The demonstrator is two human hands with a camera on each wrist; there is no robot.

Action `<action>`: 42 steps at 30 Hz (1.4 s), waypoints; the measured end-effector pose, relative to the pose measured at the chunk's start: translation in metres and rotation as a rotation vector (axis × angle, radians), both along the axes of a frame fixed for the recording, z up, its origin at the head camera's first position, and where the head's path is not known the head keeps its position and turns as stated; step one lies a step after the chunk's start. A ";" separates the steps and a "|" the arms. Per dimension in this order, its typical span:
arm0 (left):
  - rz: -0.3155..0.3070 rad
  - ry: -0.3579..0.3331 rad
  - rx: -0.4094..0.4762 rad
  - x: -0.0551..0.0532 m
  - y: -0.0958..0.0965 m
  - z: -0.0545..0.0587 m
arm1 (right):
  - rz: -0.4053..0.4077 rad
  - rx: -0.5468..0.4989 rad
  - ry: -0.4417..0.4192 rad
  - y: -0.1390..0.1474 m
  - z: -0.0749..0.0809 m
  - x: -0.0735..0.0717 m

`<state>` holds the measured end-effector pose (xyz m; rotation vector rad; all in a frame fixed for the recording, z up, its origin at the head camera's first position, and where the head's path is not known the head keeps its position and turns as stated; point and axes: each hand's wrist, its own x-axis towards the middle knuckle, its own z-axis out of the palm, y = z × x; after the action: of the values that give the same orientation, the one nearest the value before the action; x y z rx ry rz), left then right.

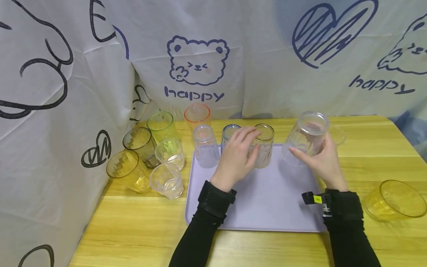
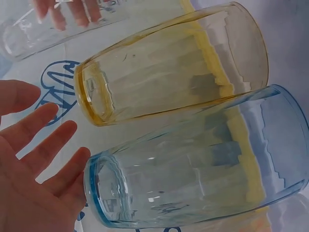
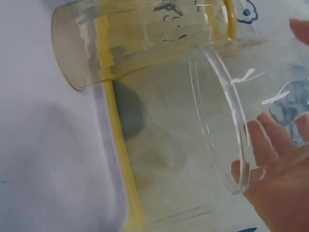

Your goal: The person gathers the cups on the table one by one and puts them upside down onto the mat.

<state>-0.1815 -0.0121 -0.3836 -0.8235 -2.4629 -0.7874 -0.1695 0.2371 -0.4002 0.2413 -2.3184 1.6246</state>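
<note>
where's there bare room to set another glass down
The tray is bare in its front half between the black sleeves, as is the table in front. More bare table lies behind the yellow glass on the right. Crowded: the tray's back, with upturned glasses and the left hand, and left of the tray, where five glasses cluster.

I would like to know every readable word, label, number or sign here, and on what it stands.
"happy": on the white fabric curtain, below the blue-lined bear drawing.
"happy": same curtain, at the right, below a second, cut-off bear drawing.
Small yellow rectangular label on the black right wrist strap: too small to read.
Transparent tapered tumblers: no text I can read.
</note>
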 end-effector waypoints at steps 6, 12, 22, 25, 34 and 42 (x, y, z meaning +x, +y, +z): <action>0.012 -0.029 -0.055 0.000 0.000 -0.001 | -0.006 -0.146 -0.077 -0.004 -0.012 -0.008; 0.032 -0.040 -0.118 0.000 0.001 -0.001 | -0.026 -0.062 -0.186 -0.005 -0.022 -0.012; 0.040 -0.055 -0.142 0.000 0.001 0.000 | -0.036 -0.022 -0.263 -0.008 -0.031 -0.014; 0.039 -0.059 -0.142 0.001 0.001 0.000 | -0.025 -0.023 -0.281 -0.009 -0.034 -0.015; 0.038 -0.057 -0.145 0.001 0.001 0.000 | 0.015 0.037 -0.289 -0.010 -0.045 -0.018; 0.041 -0.050 -0.144 0.000 0.000 -0.001 | 0.053 0.007 -0.366 -0.006 -0.044 -0.019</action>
<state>-0.1813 -0.0118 -0.3846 -0.8098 -2.5969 -0.6291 -0.1887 0.2306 -0.4437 0.0045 -2.6012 1.8151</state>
